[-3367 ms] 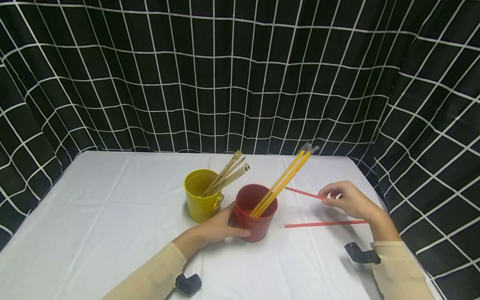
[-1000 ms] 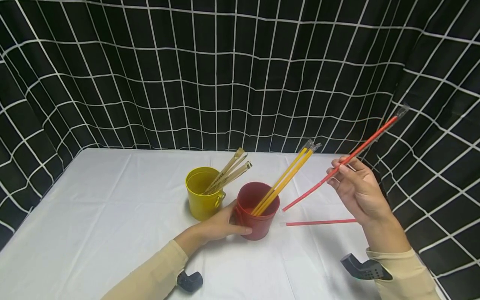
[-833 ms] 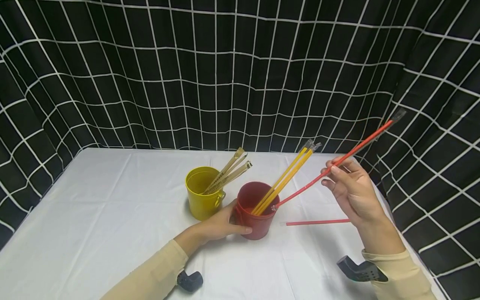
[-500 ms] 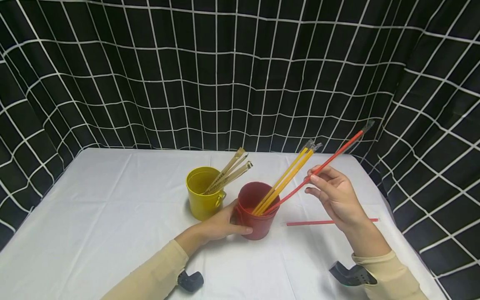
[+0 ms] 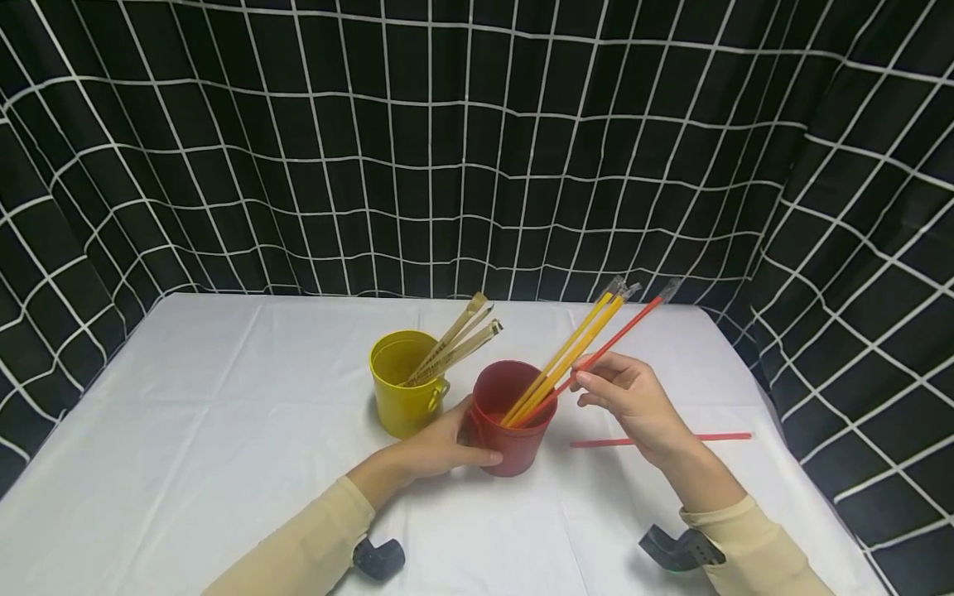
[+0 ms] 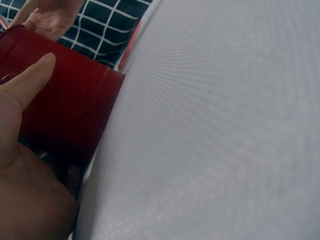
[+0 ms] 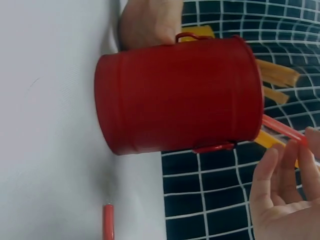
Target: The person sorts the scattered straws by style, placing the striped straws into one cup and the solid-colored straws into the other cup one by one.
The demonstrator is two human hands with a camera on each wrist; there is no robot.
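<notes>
My left hand (image 5: 436,449) grips the red bucket (image 5: 514,451) round its left side, thumb across the front. Two yellow straws (image 5: 570,352) in clear wrappers lean to the right inside that bucket. With thumb and fingertips my right hand (image 5: 633,406) pinches a red wrapped straw (image 5: 622,333), whose lower end is inside the red bucket beside the yellow ones. A second red straw (image 5: 719,436) lies on the table, partly hidden under my right wrist. In the right wrist view the pinched red straw (image 7: 282,129) crosses the rim of the red bucket (image 7: 180,97).
A yellow bucket (image 5: 406,410) stands just left of the red one and holds several paper-wrapped sticks (image 5: 455,348) leaning right. White cloth (image 5: 186,430) covers the table. A black curtain with white grid lines (image 5: 447,165) hangs behind and at the sides.
My right hand has lifted a red straw off the table, carried it left and lowered its end into the red bucket. My left hand keeps its hold on the bucket.
</notes>
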